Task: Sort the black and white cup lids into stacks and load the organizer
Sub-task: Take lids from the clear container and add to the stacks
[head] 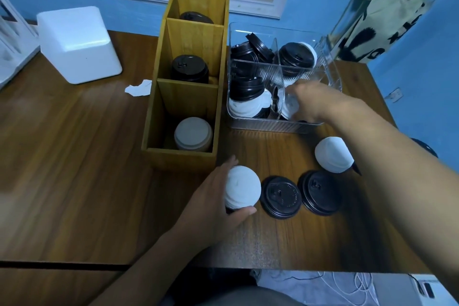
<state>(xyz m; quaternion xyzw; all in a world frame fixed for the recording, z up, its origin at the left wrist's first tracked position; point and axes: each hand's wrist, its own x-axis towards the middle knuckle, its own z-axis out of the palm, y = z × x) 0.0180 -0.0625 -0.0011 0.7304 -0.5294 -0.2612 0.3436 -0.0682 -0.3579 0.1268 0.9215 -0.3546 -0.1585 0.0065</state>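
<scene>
Left grip (218, 200) around white lid stack (243, 187); right grip (311, 102) on white lid (290, 107)

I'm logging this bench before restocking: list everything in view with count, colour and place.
Wooden three-compartment organizer: one, yellow-brown, table centre; white lids nearest, black lids in both others.
Clear plastic divided bin: one, right of organizer; mixed black and white lids.
White plastic lid stacks: two, on table; one in left hand, one further right.
Black plastic lids: two, on table beside held stack.
White foam box: one, far left.
Crumpled paper scrap: one, white, left of organizer.
Patterned cloth bag: one, cream and black, far right.
Left hand: grips white stack.
Right hand: in bin, at a white lid; grip unclear.
</scene>
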